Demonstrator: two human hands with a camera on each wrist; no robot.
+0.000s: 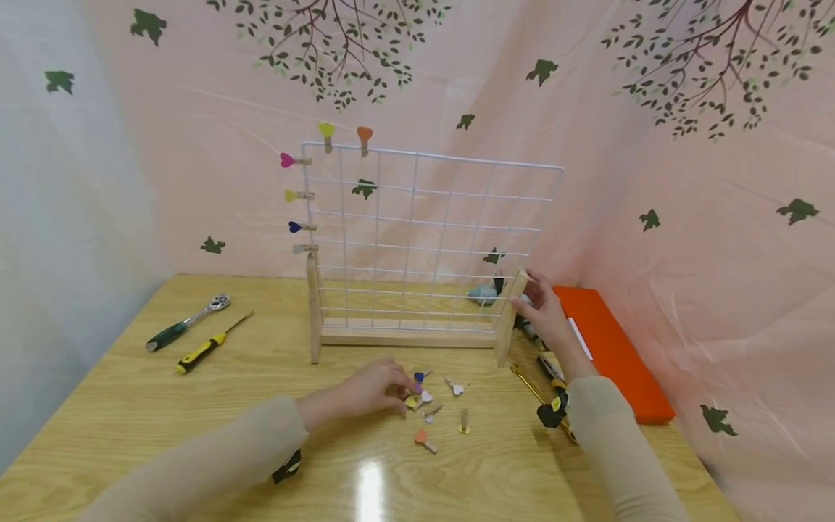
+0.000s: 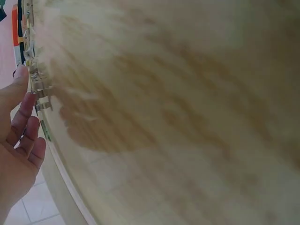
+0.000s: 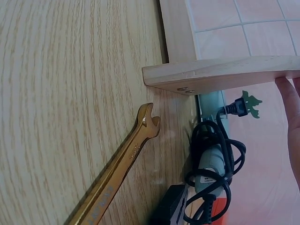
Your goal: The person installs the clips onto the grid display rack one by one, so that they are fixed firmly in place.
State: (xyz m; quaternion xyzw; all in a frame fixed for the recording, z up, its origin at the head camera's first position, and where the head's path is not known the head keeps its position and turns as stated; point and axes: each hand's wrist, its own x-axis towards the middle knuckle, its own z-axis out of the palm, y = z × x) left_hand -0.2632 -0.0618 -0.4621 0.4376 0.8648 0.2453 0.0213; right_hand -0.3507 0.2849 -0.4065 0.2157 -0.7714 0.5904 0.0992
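My feed: left hand (image 1: 368, 388) at loose clips (image 1: 426, 397), thumb and forefinger parted; cannot tell if touching purple clip (image 1: 417, 389). Right hand (image 1: 546, 312) grips right wooden post (image 1: 509, 322). Purple clip at left hand's 3 o'clock, right hand's 8; left nearer. I cannot make out its long axis; orange clip (image 1: 421, 437) nearby lies 10-to-4. Wire grid (image 1: 457, 158) stands at clips' 12. Golden wrench (image 3: 124, 161) at right hand's 6.

No words or numbers are reading clearly. Stamped marks (image 3: 135, 151) are running along the golden wrench (image 3: 120, 164), blurring beyond reading in the right wrist view. A white label (image 3: 206, 179) is sitting on the corded tool (image 3: 212, 160), its print showing too small to make out.
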